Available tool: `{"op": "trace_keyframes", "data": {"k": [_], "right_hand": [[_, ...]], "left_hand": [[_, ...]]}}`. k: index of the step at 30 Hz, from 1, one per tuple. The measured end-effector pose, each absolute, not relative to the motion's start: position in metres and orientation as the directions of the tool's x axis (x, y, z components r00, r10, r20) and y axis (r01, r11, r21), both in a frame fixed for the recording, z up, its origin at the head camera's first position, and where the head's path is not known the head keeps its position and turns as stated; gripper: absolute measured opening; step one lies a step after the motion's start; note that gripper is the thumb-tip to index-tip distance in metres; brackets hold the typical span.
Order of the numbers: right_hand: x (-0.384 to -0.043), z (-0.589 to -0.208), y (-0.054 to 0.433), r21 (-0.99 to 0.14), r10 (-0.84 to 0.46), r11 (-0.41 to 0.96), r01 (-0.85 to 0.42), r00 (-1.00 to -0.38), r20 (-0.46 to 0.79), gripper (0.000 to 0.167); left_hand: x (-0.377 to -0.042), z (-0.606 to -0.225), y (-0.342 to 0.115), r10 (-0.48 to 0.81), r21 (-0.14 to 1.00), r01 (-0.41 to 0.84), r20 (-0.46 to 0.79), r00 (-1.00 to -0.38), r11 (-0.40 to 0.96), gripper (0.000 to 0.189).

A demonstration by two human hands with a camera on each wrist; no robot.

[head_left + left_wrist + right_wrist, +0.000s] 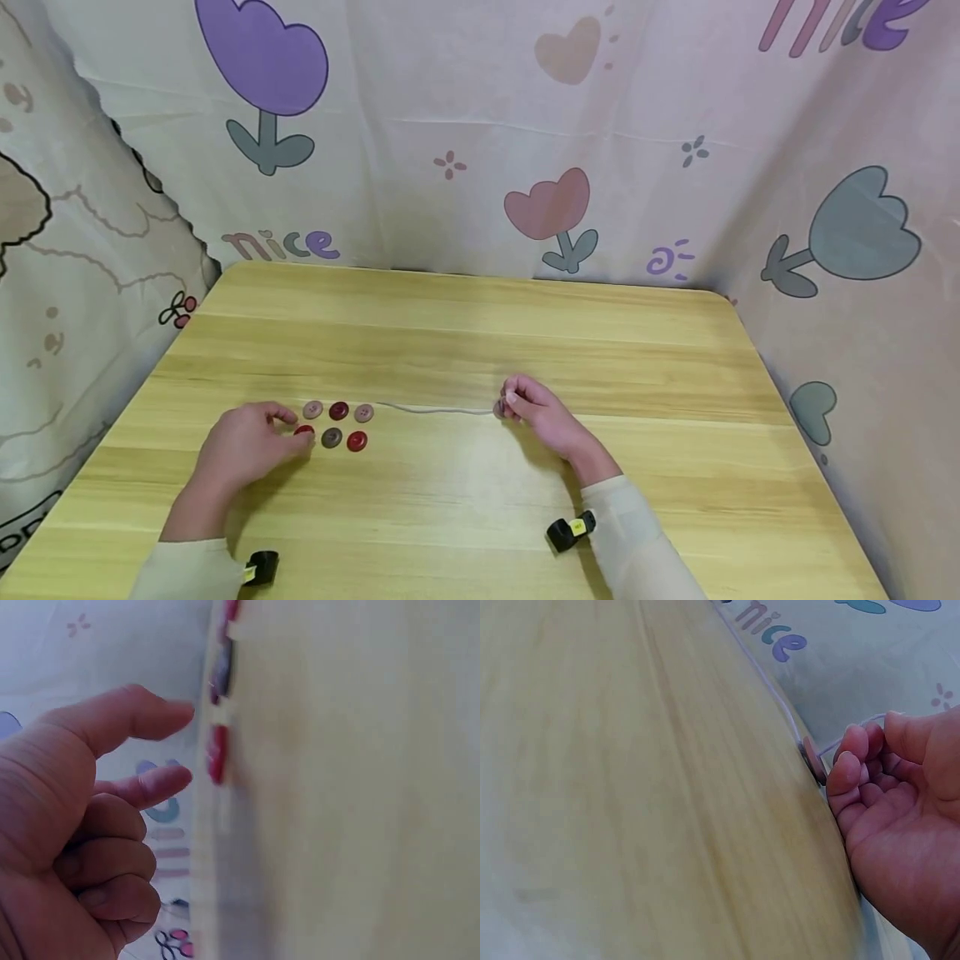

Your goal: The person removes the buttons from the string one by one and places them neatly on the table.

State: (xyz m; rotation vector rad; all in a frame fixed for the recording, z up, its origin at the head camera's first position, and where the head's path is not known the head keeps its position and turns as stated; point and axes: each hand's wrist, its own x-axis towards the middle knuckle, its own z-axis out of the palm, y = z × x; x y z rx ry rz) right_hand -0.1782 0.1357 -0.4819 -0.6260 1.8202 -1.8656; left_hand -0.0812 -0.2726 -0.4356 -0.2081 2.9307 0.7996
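Observation:
Two rows of round buttons lie left of the middle of the table. My left hand [243, 446] reaches over the red button [303, 430] at the near left, which it partly hides. In the left wrist view its thumb and forefinger stand apart beside that red button [217, 754], and the other fingers are curled. My right hand [542, 412] pinches the end of a thin pale string [435, 410]. A brown button [814, 761] is on the string, close to the right fingertips. From there the string runs left along the table.
Near the left hand lie a pink button [312, 409], a dark red button [339, 410], another pink button [363, 413], a grey-brown button [332, 437] and a second red button [357, 441]. The wooden table [465, 333] meets patterned cloth [420, 200] behind it and at both sides.

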Motion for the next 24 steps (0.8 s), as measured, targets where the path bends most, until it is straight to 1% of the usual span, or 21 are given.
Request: {"op": "trace_keyframes", "data": {"k": [7,13,19,24], "right_hand": [[-0.179,-0.483,0.135,-1.000,-0.611,-0.019,0.004,-0.791,0.009,0.019],[-0.179,-0.484,0.135,-1.000,-0.612,-0.016,-0.012,-0.791,0.019,0.019],[-0.178,-0.481,0.135,-1.000,-0.604,-0.002,0.006,-0.797,-0.003,0.019],[-0.178,-0.481,0.134,-1.000,-0.604,0.010,0.002,-0.797,-0.008,0.019]], "left_hand": [[-0.091,-0.420,-0.254,-0.078,0.546,-0.090,-0.046,-0.996,0.833,0.035],[-0.105,-0.415,-0.234,-0.038,0.579,-0.044,-0.023,-0.999,0.814,0.035],[-0.116,-0.414,-0.214,0.020,0.583,-0.012,-0.049,-0.999,0.813,0.040],[-0.125,-0.416,-0.198,0.056,0.600,0.010,-0.058,-0.997,0.800,0.035]]}}
